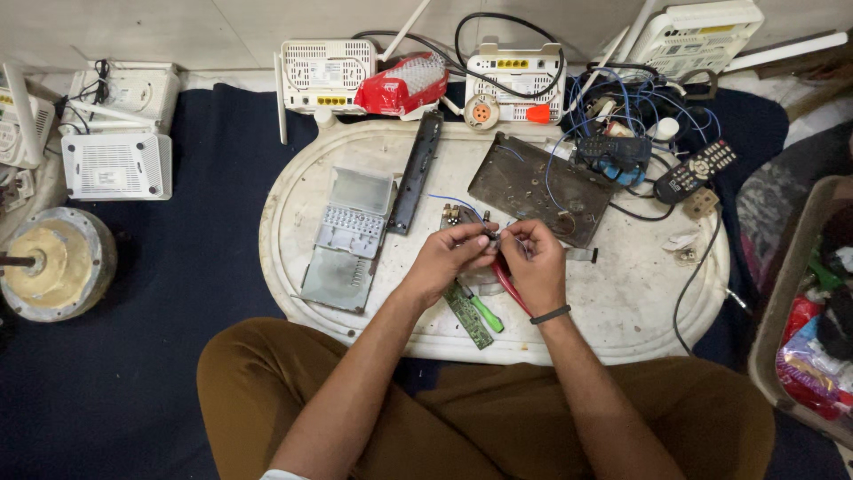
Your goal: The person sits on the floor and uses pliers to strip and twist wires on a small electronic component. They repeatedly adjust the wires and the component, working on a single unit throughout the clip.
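Head view: at a white oval plastic bench (pixel 622 311) strewn with opened electronics, a dark metal chassis plate (pixel 533 187) and grey plastic casing panels (pixel 346 240) lie stripped apart, a green circuit board strip (pixel 468 317) bare below. Left hand (pixel 449 258) and right hand (pixel 536 262) meet mid-bench, fingers pinched on a small wired component (pixel 491 235), red-handled pliers (pixel 508 283) tucked under the right; disassembly looks well advanced, wiring unfinished.

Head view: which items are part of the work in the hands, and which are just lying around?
In hand:
left hand and right hand, pinching a small part
red-handled tool
blue wire

Lying about:
green screwdriver
green circuit board
metal plate
remote control
white routers
round motor
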